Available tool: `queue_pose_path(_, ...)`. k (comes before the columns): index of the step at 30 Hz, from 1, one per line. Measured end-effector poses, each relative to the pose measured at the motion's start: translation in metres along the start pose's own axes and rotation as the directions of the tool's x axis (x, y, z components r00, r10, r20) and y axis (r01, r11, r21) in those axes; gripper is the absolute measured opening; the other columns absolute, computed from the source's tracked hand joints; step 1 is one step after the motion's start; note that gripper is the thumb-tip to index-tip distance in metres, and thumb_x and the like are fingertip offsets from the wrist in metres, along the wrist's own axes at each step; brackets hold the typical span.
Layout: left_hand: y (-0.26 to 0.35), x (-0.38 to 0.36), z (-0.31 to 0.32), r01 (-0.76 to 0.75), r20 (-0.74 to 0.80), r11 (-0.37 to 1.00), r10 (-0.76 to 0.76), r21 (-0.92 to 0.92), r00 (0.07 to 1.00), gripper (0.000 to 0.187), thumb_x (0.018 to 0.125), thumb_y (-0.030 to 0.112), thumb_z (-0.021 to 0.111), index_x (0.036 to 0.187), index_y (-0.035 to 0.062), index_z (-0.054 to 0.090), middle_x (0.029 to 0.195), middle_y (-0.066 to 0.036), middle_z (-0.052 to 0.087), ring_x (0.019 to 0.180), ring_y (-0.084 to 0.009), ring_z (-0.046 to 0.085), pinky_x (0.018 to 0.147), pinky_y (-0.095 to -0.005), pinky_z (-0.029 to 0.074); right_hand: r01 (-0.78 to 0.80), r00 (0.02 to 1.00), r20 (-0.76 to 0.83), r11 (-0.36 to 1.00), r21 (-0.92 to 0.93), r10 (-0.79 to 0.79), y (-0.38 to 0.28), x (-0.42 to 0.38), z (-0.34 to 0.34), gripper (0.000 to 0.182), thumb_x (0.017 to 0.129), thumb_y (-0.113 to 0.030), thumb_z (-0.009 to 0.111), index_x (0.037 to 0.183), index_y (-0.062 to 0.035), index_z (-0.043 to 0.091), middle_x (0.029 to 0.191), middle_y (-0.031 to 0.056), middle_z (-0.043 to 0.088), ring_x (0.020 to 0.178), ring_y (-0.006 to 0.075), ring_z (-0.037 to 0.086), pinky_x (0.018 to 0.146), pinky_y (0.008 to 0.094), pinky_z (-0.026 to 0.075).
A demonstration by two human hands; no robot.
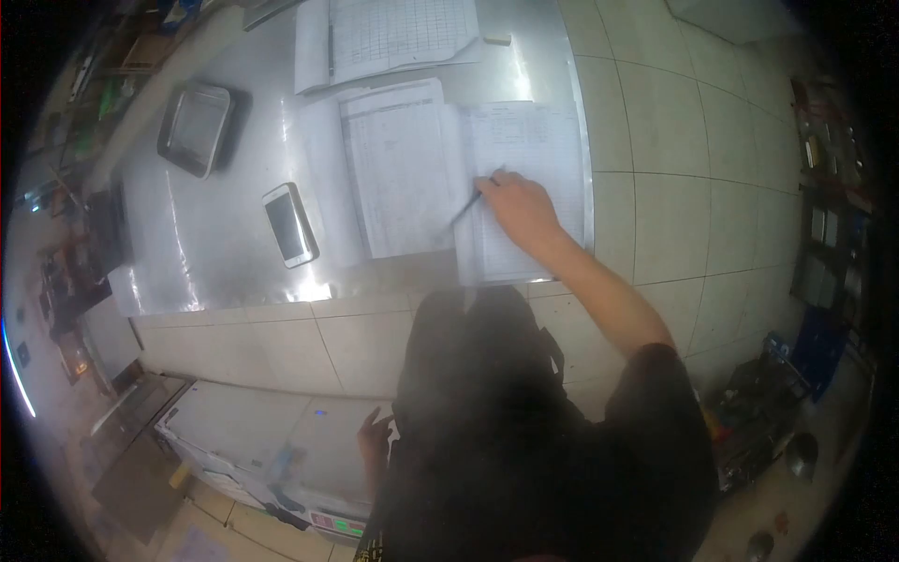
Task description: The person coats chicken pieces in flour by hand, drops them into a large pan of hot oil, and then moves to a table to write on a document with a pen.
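Note:
A dark pen (465, 207) is pinched in my right hand (521, 208), over a printed sheet (524, 140) near the right edge of the metal table. Left of that sheet lies another printed page (398, 169), and a stack of gridded papers (403, 37) is at the table's far side. My left hand (375, 440) hangs low beside my body, away from the table, its fingers apart and holding nothing that shows. Left of the papers, a white phone (288, 226) lies screen up.
The metal table (234, 262) carries a small metal tray (196, 129) at upper left and a small light block (497, 39) near the far papers. A white-topped appliance (272, 431) stands at lower left. Shelves with items (829, 225) line the right side.

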State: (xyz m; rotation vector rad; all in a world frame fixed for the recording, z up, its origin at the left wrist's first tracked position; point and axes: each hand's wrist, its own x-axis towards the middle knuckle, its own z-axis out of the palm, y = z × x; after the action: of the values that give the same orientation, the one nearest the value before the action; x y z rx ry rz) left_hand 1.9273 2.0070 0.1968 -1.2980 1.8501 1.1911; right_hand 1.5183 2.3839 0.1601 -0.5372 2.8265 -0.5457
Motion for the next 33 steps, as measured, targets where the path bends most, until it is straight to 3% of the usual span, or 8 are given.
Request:
queue_pose_path(6,-0.011,0.000,0.008,0.010,-0.148,0.990,-0.031,-0.142,0.989,0.040,0.082,0.004,0.063,0.122,0.0007,0.058,0.071,-0.002,0.057,0.063,-0.0096,0.056,0.062,-0.0255,0.053,0.125,0.946,-0.322,0.958,0.257,-0.037,0.032,0.007,-0.023,0.013,0.095,-0.014,0.053,0.101,-0.0041,0.059,0.081,0.0099,0.063,0.070,0.0232,0.064,0.063,0.0369,0.052)
queue_pose_path(10,-0.024,0.000,0.001,-0.007,-0.193,0.995,-0.012,-0.098,0.981,0.039,0.079,0.002,0.062,0.118,0.0028,0.059,0.066,0.000,0.052,0.060,-0.0080,0.054,0.061,-0.0251,0.053,0.041,0.877,-0.241,0.435,0.899,0.415,0.022,0.041,-0.015,0.018,0.094,-0.019,0.061,0.096,-0.0014,0.064,0.070,0.0058,0.063,0.064,0.0114,0.056,0.062,0.0275,0.047)
queue_pose_path(14,-0.016,-0.011,0.003,-0.072,-0.245,0.993,0.093,0.094,0.965,0.034,0.076,0.008,0.063,0.110,0.0037,0.065,0.058,0.000,0.054,0.053,-0.0095,0.054,0.073,-0.0292,0.056,0.010,0.895,-0.253,0.549,0.836,0.369,0.030,0.061,0.022,0.015,0.088,-0.016,0.068,0.091,-0.0010,0.068,0.070,0.0056,0.066,0.064,0.0112,0.061,0.063,0.0264,0.050)
queue_pose_path(17,-0.025,-0.017,-0.009,-0.364,0.042,0.793,0.395,0.489,0.918,0.026,0.078,0.016,0.062,0.101,0.0046,0.070,0.060,-0.002,0.061,0.055,-0.0135,0.060,0.091,-0.0325,0.052,-0.089,0.850,-0.153,0.423,0.902,0.505,0.022,0.068,0.027,0.015,0.085,-0.015,0.071,0.089,-0.0014,0.069,0.074,0.0063,0.069,0.066,0.0104,0.063,0.063,0.0257,0.051)
queue_pose_path(21,-0.009,-0.039,0.006,-0.319,0.074,0.840,0.320,0.440,0.945,0.025,0.083,0.022,0.059,0.095,0.0059,0.073,0.070,-0.005,0.070,0.066,-0.0169,0.068,0.103,-0.0340,0.047,-0.157,0.871,-0.112,0.487,0.859,0.478,0.025,0.066,0.013,0.012,0.086,-0.014,0.071,0.088,-0.0022,0.069,0.081,0.0052,0.071,0.074,0.0096,0.064,0.068,0.0252,0.051)
queue_pose_path(27,0.025,-0.054,0.025,0.149,-0.115,0.983,-0.162,-0.108,0.980,0.021,0.087,0.015,0.060,0.096,0.0002,0.071,0.077,-0.006,0.073,0.077,-0.0139,0.071,0.097,-0.0318,0.050,-0.182,0.851,-0.100,0.468,0.865,0.516,0.026,0.067,0.018,0.014,0.083,-0.015,0.073,0.081,-0.0031,0.065,0.077,0.0056,0.070,0.072,0.0092,0.064,0.066,0.0253,0.051)
queue_pose_path(29,0.029,-0.053,0.020,0.002,-0.031,0.968,0.006,0.249,1.000,0.019,0.086,0.012,0.063,0.097,-0.0017,0.070,0.077,-0.006,0.073,0.076,-0.0125,0.070,0.094,-0.0316,0.051,-0.195,0.848,-0.107,0.493,0.848,0.519,0.027,0.067,0.019,0.016,0.083,-0.015,0.073,0.079,-0.0033,0.064,0.077,0.0056,0.070,0.071,0.0092,0.064,0.065,0.0255,0.050)
queue_pose_path(33,-0.053,-0.029,0.001,-0.154,0.100,0.959,0.133,0.236,0.986,0.033,0.089,0.012,0.065,0.121,0.0024,0.064,0.095,-0.014,0.072,0.084,-0.0153,0.069,0.071,-0.0278,0.055,-0.162,0.853,-0.128,0.490,0.856,0.506,0.026,0.070,0.017,0.018,0.083,-0.014,0.073,0.077,-0.0023,0.061,0.071,0.0059,0.067,0.063,0.0095,0.060,0.060,0.0255,0.049)
